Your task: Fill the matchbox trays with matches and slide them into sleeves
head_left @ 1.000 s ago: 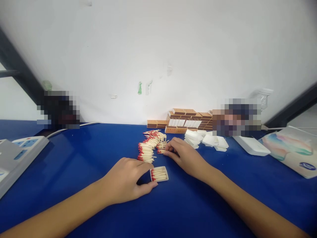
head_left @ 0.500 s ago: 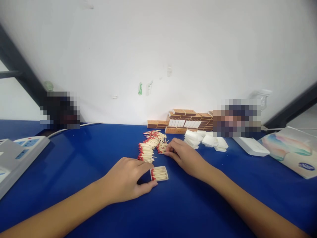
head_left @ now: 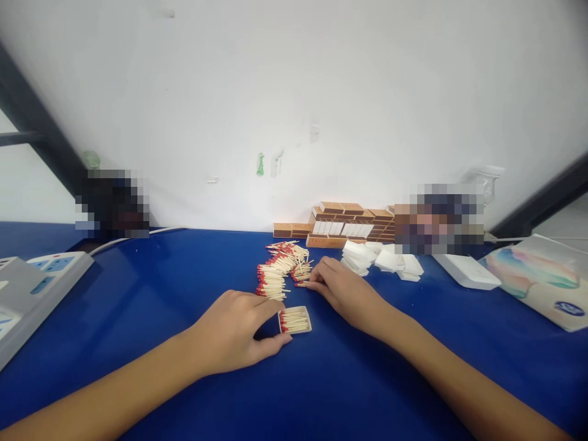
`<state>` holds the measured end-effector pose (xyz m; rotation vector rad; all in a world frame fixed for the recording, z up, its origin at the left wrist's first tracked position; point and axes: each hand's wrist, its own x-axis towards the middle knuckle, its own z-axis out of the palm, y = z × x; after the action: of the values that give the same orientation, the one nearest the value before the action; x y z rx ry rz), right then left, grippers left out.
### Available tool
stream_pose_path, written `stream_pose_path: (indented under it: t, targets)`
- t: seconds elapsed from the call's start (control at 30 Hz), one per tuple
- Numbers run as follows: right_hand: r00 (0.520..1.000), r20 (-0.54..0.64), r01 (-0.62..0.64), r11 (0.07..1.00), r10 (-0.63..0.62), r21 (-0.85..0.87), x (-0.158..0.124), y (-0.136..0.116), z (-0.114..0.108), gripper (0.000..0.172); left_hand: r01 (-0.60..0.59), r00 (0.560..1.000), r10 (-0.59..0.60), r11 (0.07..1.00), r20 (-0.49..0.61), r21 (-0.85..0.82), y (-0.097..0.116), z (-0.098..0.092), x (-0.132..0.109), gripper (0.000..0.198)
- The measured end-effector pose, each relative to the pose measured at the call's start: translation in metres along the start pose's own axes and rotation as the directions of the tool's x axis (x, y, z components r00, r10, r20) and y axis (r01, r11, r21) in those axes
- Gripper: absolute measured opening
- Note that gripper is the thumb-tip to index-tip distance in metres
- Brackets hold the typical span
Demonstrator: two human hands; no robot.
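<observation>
A small white matchbox tray (head_left: pixel 309 327) holds a layer of red-tipped matches. My left hand (head_left: pixel 243 331) grips this tray at its left end, thumb on the near side and a finger on the far side. Behind the tray lies a curved heap of loose matches (head_left: pixel 273 275), their red heads mostly to the left. At the heap's right edge my right hand (head_left: pixel 340 288) pinches matchsticks between thumb and fingertips; how many is too small to tell.
Brown matchboxes (head_left: pixel 349 226) are stacked against the wall. White empty-looking trays (head_left: pixel 388 258) lie right of the heap. Farther right are a white box (head_left: pixel 466 271) and a tissue pack (head_left: pixel 542 278). A grey-white device (head_left: pixel 46 294) stands at the left.
My right hand has drawn slightly right, with a match now showing at its fingertips. The tray and my left hand have barely shifted.
</observation>
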<state>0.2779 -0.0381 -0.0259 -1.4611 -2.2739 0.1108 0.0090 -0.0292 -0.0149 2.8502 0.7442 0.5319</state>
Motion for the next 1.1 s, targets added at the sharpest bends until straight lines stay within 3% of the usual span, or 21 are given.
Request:
stream_pose_path:
  t: [0.4, 1.1]
  targets:
    - [1.0, 0.008, -0.016, 0.995, 0.017, -0.101, 0.0003, -0.0035, -0.0002, 0.015, 0.015, 1.0, -0.015, 1.0, -0.001, 0.004, -0.0017, 0.001, 0.0, 0.03]
    - [1.0, -0.008, -0.019, 0.999, 0.019, -0.038, -0.0019, 0.0029, 0.0042, 0.014, 0.014, 1.0, -0.014, 1.0, -0.004, -0.007, -0.0023, 0.0024, -0.0003, 0.031]
